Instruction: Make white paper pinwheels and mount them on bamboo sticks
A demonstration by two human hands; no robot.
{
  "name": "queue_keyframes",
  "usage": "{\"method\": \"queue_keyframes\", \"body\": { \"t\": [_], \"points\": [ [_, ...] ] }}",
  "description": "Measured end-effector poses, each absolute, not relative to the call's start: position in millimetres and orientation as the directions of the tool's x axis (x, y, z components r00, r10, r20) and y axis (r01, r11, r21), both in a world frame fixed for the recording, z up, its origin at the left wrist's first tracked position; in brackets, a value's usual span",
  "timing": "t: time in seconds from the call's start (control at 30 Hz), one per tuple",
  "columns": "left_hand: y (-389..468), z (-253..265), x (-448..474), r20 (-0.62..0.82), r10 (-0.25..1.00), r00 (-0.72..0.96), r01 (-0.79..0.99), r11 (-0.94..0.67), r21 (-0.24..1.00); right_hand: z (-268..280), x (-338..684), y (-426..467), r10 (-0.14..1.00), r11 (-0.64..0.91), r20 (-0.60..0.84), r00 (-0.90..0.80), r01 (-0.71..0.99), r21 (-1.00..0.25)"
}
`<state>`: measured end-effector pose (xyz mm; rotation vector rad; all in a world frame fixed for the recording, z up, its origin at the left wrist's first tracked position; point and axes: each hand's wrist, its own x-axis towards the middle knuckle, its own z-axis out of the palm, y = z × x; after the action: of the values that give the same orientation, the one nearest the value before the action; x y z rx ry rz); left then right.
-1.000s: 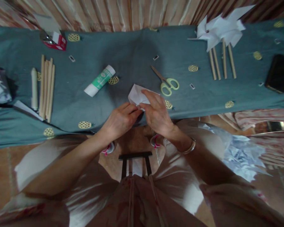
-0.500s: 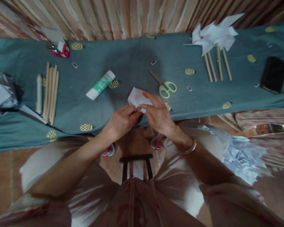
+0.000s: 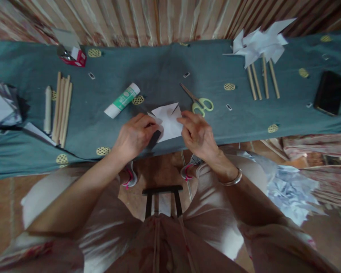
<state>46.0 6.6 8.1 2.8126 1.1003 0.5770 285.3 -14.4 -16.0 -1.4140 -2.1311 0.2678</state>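
A white sheet of paper with slits cut in from its corners is held between my hands at the table's near edge. My left hand pinches its left side, fingertips closed on the paper. On the opposite side, my right hand grips the right edge between thumb and fingers. Scissors with pale green handles lie just beyond my right hand. A glue stick with a green label lies beyond my left hand.
Wooden sticks and a white candle-like stick lie left, near a paper stack. A red box stands behind. Paper pinwheels on sticks and a black phone lie right. A bag of paper scraps sits below.
The paper was folded small with both hands close together; now it is opened out flatter. My hands have moved apart, one to each side of it.
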Motion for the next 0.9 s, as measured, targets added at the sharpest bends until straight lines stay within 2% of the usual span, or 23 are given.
{"method": "queue_keyframes", "body": {
  "t": [0.1, 0.27, 0.5, 0.7, 0.9],
  "points": [
    [9, 10, 43, 0.342, 0.660, 0.669, 0.647, -0.744, 0.169, -16, 286, -17, 0.901, 0.420, 0.317, -0.295, 0.776, -0.471],
    [0, 14, 52, 0.316, 0.647, 0.694, 0.609, -0.761, 0.222, -15, 285, -19, 0.886, 0.443, 0.345, -0.310, 0.784, -0.434],
    [-9, 7, 65, 0.300, 0.584, 0.754, 0.576, -0.808, 0.125, -13, 281, -21, 0.873, 0.459, 0.366, -0.323, 0.797, -0.392],
    [-11, 5, 65, 0.278, 0.584, 0.763, 0.589, -0.805, 0.075, -3, 288, -20, 0.916, 0.401, 0.246, -0.316, 0.747, -0.531],
    [-12, 7, 62, 0.274, 0.617, 0.738, 0.612, -0.783, 0.116, 3, 301, -17, 0.916, 0.383, 0.182, -0.357, 0.648, -0.658]
  ]
}}
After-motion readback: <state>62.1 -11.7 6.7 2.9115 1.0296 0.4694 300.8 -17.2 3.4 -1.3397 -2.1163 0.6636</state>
